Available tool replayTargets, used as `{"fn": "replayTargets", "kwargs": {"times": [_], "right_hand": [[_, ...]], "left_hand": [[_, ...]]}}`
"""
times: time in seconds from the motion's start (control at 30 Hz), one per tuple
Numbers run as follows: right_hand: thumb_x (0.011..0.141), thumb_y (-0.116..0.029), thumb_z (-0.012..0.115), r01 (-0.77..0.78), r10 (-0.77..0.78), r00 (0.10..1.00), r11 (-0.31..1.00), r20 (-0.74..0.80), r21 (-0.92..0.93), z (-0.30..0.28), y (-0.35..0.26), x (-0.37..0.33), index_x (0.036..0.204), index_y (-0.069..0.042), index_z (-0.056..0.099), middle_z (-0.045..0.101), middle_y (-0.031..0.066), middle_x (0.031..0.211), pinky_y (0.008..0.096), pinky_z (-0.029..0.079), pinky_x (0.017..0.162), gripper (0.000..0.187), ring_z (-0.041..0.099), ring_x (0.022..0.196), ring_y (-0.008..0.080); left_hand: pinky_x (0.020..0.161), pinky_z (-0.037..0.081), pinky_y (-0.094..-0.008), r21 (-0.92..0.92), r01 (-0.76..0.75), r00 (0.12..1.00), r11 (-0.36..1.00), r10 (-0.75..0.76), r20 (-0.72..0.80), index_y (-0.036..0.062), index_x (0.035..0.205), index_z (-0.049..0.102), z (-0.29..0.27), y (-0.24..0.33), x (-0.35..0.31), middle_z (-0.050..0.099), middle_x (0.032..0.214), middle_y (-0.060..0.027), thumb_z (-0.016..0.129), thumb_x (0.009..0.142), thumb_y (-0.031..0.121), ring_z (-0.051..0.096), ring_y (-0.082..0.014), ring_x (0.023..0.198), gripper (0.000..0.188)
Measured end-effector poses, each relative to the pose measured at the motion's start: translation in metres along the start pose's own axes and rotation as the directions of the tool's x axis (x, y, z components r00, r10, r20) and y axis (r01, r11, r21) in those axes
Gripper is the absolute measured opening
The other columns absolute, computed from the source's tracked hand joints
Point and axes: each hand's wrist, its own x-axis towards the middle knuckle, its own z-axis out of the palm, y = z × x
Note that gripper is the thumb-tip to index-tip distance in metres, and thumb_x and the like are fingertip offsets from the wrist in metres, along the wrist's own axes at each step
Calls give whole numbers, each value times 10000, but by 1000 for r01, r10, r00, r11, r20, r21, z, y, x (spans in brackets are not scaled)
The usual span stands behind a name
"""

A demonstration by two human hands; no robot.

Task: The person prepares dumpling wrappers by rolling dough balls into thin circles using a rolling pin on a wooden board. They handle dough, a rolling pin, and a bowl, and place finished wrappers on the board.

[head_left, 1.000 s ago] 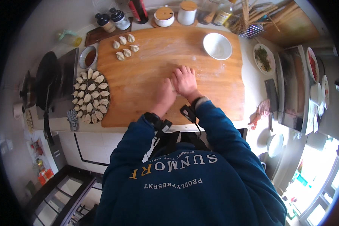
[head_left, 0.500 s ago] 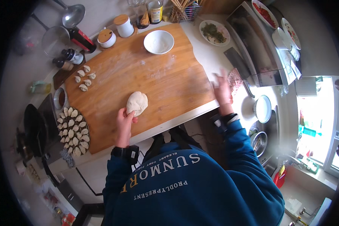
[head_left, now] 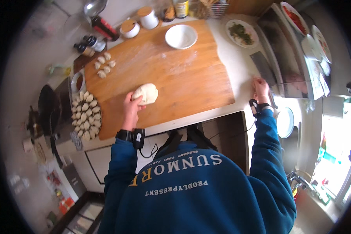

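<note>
My left hand (head_left: 132, 107) grips a pale lump of dough (head_left: 148, 93) over the near part of the wooden board (head_left: 183, 82), thumb on top. Off the board to the right, my right hand (head_left: 261, 89) is down at the counter beside the cleaver (head_left: 263, 66), its fingers curled in. Whatever those fingers hold, if anything, is hidden. Several small dumplings (head_left: 105, 65) sit at the board's far left. Many more dumplings (head_left: 85, 115) are packed together at its left edge. A white bowl (head_left: 181, 36) stands on the board's far side.
Lidded jars (head_left: 148, 17) and bottles (head_left: 105, 29) line the back. A plate with chopped greens (head_left: 238, 33) is at the far right, near a stacked appliance (head_left: 284, 50). A white round bowl (head_left: 285, 123) stands right of the counter's near edge. A dark wok (head_left: 47, 105) is far left.
My right hand has moved to the counter by the cleaver, and its spread fingers have curled in. My left hand keeps its hold on the dough. The whole view has shifted.
</note>
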Motion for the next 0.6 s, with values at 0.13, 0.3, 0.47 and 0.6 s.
{"fn": "replayTargets", "kwargs": {"times": [0.13,0.3,0.47,0.6], "right_hand": [[780,-85,672,510,-515,856,831,40,-223,-4,3,-6,994,-19,669,649,117,1010,294,520,763,224,647,864,197],[738,-34,602,104,-84,994,905,66,-412,-3,1,2,1007,-37,662,642,177,1063,387,469,910,275,576,1075,284],[830,-105,547,465,-536,822,438,192,-770,8,-89,-19,1108,-46,592,581,176,1167,433,453,932,288,503,1172,327],[835,-32,633,599,-582,785,801,214,-21,93,-220,-129,1106,-51,617,671,107,1022,295,514,785,272,662,893,223]], "left_hand": [[642,534,-296,-80,-59,994,995,51,-95,54,1211,515,-43,6,-12,614,1090,-75,635,867,106,631,-178,870,368],[605,516,-279,-183,-30,995,983,11,-101,35,1178,526,-86,6,-26,625,1051,-84,639,851,79,630,-175,841,348],[582,498,-269,-179,45,995,983,-27,101,26,1194,533,-93,-4,-32,633,1020,-88,646,844,76,622,-166,834,372],[612,503,-308,136,-185,978,973,169,122,28,1201,523,-57,-18,-29,637,1017,-121,690,804,113,629,-205,842,439]]}}
